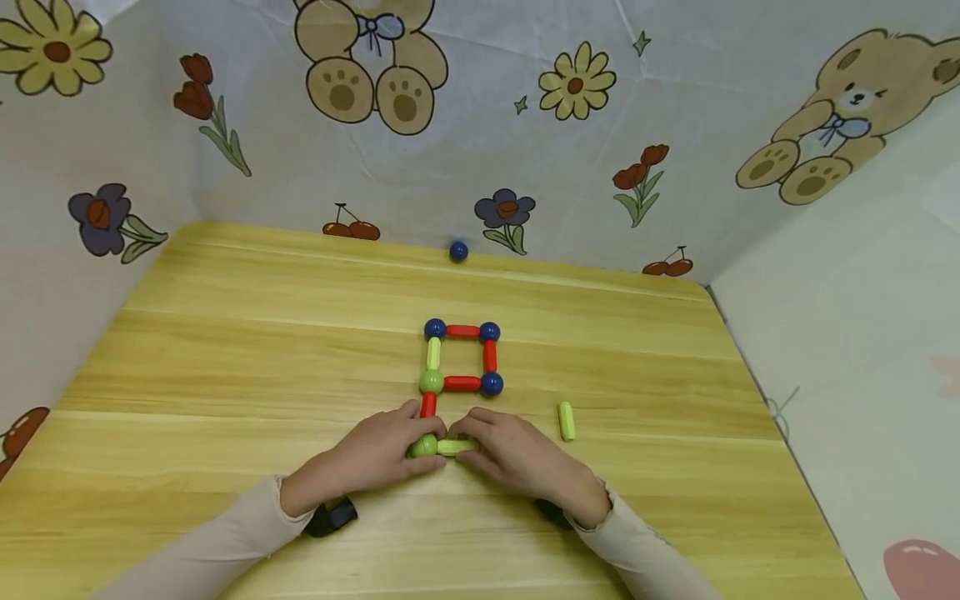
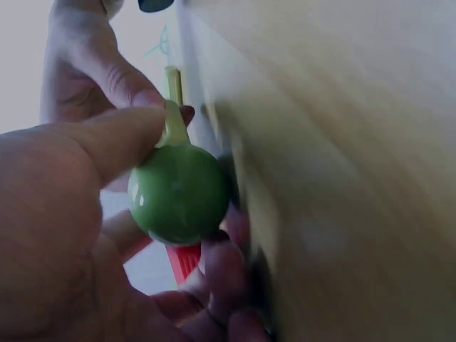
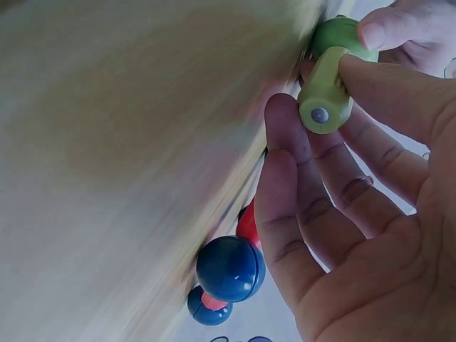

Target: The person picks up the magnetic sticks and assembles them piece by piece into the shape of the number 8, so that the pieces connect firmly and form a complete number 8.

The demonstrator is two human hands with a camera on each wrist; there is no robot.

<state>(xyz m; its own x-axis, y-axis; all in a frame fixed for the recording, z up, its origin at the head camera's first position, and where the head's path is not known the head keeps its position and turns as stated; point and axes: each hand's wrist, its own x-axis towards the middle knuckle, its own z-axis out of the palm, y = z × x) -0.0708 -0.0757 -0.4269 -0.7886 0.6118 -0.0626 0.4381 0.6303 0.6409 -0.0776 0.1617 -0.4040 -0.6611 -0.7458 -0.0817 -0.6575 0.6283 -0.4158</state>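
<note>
My left hand [image 1: 367, 454] holds a green ball [image 2: 178, 196] between thumb and fingers. With thumb and fingertips, my right hand [image 1: 521, 454] pinches a yellow-green magnetic rod [image 3: 324, 107], whose far end meets that ball. From the same ball a red rod [image 1: 428, 405] runs up to another green ball [image 1: 431, 382], partly covered by left fingers. That second ball is one corner of a flat square. Three blue balls [image 1: 491, 384] form its other corners, joined by red rods [image 1: 462, 383] and one yellow-green rod [image 1: 433, 354] on the left side.
A loose yellow-green rod [image 1: 566, 421] lies on the wooden table [image 1: 225, 350], right of the square. One separate blue ball [image 1: 458, 251] sits at the table's back edge, against a patterned cloth wall [image 1: 465, 150]. Dark straps [image 1: 330, 518] are at the wrists.
</note>
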